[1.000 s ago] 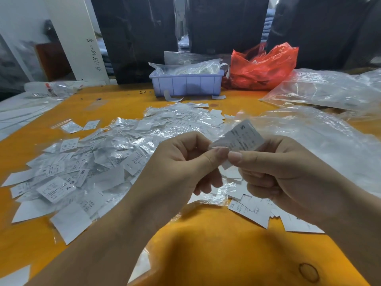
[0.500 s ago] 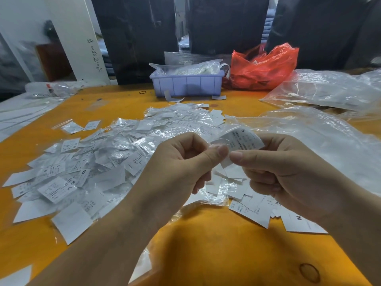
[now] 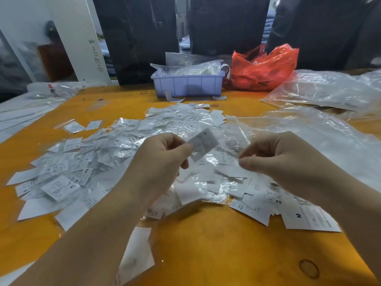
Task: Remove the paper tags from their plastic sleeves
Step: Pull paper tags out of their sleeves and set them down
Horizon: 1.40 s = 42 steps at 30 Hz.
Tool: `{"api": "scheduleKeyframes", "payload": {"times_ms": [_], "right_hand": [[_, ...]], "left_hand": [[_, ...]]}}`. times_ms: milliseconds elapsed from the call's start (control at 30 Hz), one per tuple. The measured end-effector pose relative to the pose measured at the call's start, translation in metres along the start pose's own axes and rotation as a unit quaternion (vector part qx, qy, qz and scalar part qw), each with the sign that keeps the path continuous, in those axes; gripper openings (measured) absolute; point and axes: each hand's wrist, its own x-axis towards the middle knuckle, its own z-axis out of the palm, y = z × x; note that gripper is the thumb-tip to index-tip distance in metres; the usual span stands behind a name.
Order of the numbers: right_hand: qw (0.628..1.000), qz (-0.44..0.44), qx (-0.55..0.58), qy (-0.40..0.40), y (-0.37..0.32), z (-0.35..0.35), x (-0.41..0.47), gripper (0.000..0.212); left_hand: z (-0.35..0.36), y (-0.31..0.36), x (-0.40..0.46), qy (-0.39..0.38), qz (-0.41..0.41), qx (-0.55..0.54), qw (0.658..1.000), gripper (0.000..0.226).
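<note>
Above an orange table (image 3: 206,244), my left hand (image 3: 162,162) pinches a white paper tag (image 3: 203,144), which is blurred. My right hand (image 3: 282,159) is a short way to the right and pinches a clear plastic sleeve (image 3: 234,144) with small print on it. The tag and the sleeve are apart. A wide heap of tags in shiny sleeves (image 3: 99,153) covers the table to the left and behind my hands. Bare paper tags (image 3: 257,201), marked XS and M, lie under my right hand.
A lilac plastic bin (image 3: 187,84) holding bagged items stands at the back centre, with a red plastic bag (image 3: 261,67) beside it. Large clear bags (image 3: 321,91) spread across the back right. A white board (image 3: 68,38) leans at the back left.
My hands were together on one sleeved tag. They have since pulled apart: the left hand keeps the paper tag, and the right hand has moved right with the sleeve.
</note>
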Motion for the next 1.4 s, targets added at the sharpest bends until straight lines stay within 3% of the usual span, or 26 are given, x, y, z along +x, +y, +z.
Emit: {"api": "scheduleKeyframes", "payload": {"times_ms": [67,167,300,400,567,767,967,1167,1300,1400], "right_hand": [[0.997,-0.014,-0.075,-0.013,0.004,0.005,-0.001,0.004],[0.988,-0.009,-0.149,-0.026,0.012,0.014,0.000,0.026],[0.981,0.009,-0.191,-0.017,0.020,0.023,0.002,0.053],[0.978,0.014,-0.209,-0.021,0.020,0.025,0.004,0.051],[0.972,-0.014,-0.233,-0.013,0.015,0.025,0.002,0.026],[0.969,-0.035,-0.245,-0.016,0.013,0.028,0.001,0.019],[0.962,-0.022,-0.268,-0.043,0.010,0.028,0.000,0.056],[0.956,-0.053,-0.287,-0.036,0.006,0.029,-0.002,0.021],[0.954,-0.090,-0.285,-0.009,0.005,0.027,-0.004,0.017],[0.969,-0.124,-0.207,0.049,0.007,0.019,-0.003,0.013]], "left_hand": [[-0.003,-0.004,0.003,0.041,-0.006,0.078,0.996,0.016],[-0.002,-0.004,0.002,0.076,-0.009,0.132,0.988,0.009],[-0.002,-0.001,0.000,0.118,0.024,0.158,0.980,0.031],[0.000,0.001,-0.003,0.129,0.053,0.148,0.979,0.028],[0.007,0.003,-0.008,0.082,0.064,0.126,0.987,0.015],[0.010,0.001,-0.008,0.046,0.061,0.127,0.989,0.010],[0.012,0.000,-0.009,0.023,0.067,0.136,0.988,0.008],[0.013,0.000,-0.011,-0.009,0.062,0.149,0.987,0.008],[0.013,0.001,-0.012,-0.007,0.065,0.150,0.987,0.008],[0.011,0.002,-0.013,-0.006,0.074,0.151,0.986,0.007]]}}
